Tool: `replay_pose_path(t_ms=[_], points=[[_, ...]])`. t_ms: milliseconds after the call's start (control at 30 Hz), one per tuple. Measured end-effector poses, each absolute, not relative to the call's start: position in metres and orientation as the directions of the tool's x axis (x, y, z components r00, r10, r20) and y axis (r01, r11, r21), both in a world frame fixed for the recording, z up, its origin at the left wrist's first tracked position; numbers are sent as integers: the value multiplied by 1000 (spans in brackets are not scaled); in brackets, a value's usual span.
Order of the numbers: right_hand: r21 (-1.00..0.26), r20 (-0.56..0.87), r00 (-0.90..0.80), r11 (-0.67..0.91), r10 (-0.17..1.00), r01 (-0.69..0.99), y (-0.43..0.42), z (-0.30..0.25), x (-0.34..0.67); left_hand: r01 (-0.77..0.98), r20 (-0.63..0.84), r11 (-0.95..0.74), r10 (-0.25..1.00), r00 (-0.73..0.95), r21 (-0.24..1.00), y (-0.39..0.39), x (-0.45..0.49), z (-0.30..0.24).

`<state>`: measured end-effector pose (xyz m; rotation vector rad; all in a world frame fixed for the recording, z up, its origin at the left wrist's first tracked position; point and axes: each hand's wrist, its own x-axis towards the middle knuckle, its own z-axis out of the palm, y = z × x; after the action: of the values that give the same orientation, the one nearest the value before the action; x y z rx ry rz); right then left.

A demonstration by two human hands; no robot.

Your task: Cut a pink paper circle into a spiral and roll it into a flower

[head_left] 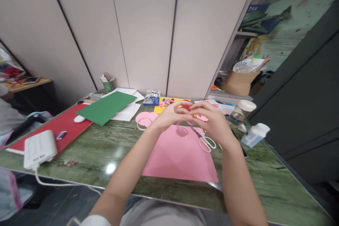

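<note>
My left hand [169, 114] and my right hand [212, 120] meet above the green marble table [100, 148], fingertips pinched together. Between them sits a small red piece [186, 107] and a bit of pink paper [201, 117]; both hands are closed on it. Under the hands lies a large pink paper sheet [180, 157]. White-handled scissors [206, 143] rest on its right edge, just below my right hand. A pink cut-out shape with a white tape ring [144, 120] lies left of my left hand.
A green sheet [107, 107] over white paper, a red mat [60, 129], a white power bank [39, 148] with cable and a white mouse [79, 118] lie left. A bead box [152, 99], a glass jar [239, 113] and a white bottle [255, 134] stand at the back and right.
</note>
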<state>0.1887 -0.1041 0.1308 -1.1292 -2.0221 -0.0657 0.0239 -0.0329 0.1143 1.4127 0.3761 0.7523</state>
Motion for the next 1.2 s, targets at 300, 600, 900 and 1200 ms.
replay_pose_path(t_ms=[300,600,900,1200], points=[[-339,717,-167,547,677,765,-98,130,184,-404,225,89,714,664,910,-43,43,107],[-345,673,-260,605,693,718,-105,133,187,-387,238,43,723,649,921,-36,32,110],[-318,651,-310,620,693,717,-101,129,190,-327,248,-32,723,645,944,-35,29,111],[-361,730,-159,573,664,735,-98,130,183,-422,281,3,741,609,906,-40,35,110]])
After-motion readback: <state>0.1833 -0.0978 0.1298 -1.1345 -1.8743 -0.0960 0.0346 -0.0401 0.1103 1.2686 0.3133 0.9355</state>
